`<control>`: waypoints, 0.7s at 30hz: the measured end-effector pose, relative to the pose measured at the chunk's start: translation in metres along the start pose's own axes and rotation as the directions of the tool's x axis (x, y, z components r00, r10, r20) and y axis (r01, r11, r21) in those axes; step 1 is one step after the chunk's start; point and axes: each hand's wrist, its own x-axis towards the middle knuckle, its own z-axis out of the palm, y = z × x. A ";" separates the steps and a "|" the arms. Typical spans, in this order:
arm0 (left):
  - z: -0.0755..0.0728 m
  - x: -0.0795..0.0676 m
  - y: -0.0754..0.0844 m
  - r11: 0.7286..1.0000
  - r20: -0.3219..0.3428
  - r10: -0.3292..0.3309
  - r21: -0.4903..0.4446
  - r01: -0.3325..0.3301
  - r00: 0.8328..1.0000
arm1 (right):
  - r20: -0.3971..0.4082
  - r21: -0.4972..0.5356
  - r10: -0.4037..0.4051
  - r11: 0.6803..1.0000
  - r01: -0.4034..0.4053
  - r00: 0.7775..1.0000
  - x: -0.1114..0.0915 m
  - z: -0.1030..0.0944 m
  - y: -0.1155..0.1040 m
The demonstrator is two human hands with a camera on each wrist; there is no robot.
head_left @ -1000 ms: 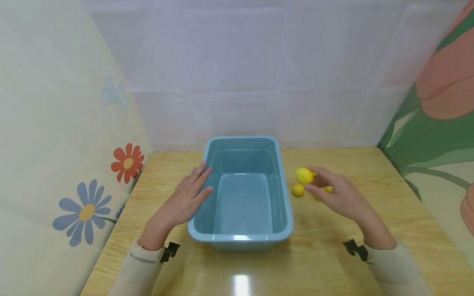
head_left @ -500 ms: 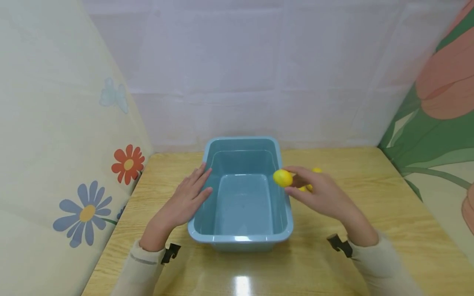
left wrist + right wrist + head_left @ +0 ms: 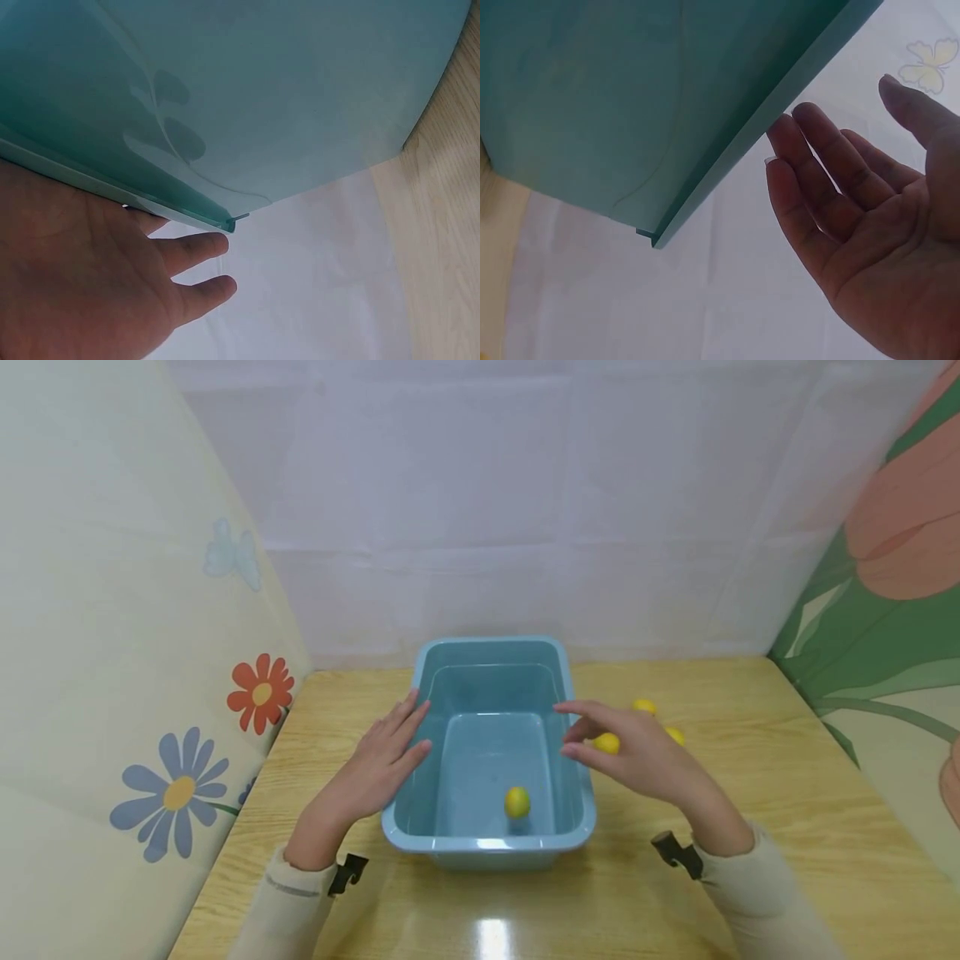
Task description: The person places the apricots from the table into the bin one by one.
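A blue plastic basin (image 3: 491, 760) stands in the middle of the table, and one lemon (image 3: 517, 802) is inside it near the front wall. My left hand (image 3: 378, 760) rests on the basin's left rim with fingers extended; the left wrist view shows the palm against the rim (image 3: 112, 187). Over the right rim, my right hand (image 3: 637, 747) has its thumb and fingers apart and holds nothing. In the right wrist view that hand (image 3: 862, 210) is beside the basin's outer wall (image 3: 577, 97), fingers slightly bent.
Several lemons lie on the wooden table (image 3: 750, 777) to the right of the basin, among them a far lemon (image 3: 644, 706), one partly behind the right hand (image 3: 607, 743) and another lemon (image 3: 675, 735). A pale cloth (image 3: 450, 510) hangs behind the table.
My right hand has carried a lemon leftward from the table to the basin's right rim and let it go; it now lies inside. My left hand has stayed on the rim.
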 end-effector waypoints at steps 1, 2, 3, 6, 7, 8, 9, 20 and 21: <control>0.000 0.000 0.000 1.000 0.000 0.000 0.003 0.000 1.000 | -0.001 -0.003 0.002 1.000 -0.002 1.000 0.000 0.000 0.001; 0.000 0.000 0.000 1.000 -0.001 0.001 0.004 -0.001 1.000 | -0.001 -0.004 0.002 1.000 -0.002 1.000 -0.001 0.000 0.001; 0.000 0.000 0.000 1.000 0.000 0.000 0.008 0.000 1.000 | -0.001 -0.006 0.004 1.000 -0.004 1.000 -0.001 0.000 0.002; 0.000 0.000 0.000 1.000 -0.003 0.001 0.011 -0.001 1.000 | -0.008 -0.012 0.005 1.000 -0.005 1.000 -0.002 -0.001 0.005; 0.000 0.000 0.000 1.000 -0.001 -0.001 0.010 0.001 1.000 | -0.011 -0.017 0.004 1.000 -0.004 1.000 -0.003 -0.001 0.007; 0.000 0.000 0.000 1.000 -0.001 -0.001 0.009 0.002 1.000 | -0.015 -0.019 0.003 1.000 -0.004 1.000 -0.003 -0.002 0.009; 0.000 0.000 0.000 1.000 0.000 -0.002 0.007 0.002 1.000 | -0.019 -0.024 0.007 1.000 -0.008 1.000 -0.004 -0.002 0.011; -0.001 -0.001 0.001 1.000 -0.001 0.009 -0.001 -0.009 1.000 | -0.071 -0.047 0.145 0.988 -0.148 0.987 -0.014 -0.018 0.045; -0.001 -0.001 0.001 1.000 -0.001 0.009 -0.001 -0.009 1.000 | -0.078 -0.051 0.147 0.987 -0.151 0.986 -0.015 -0.019 0.050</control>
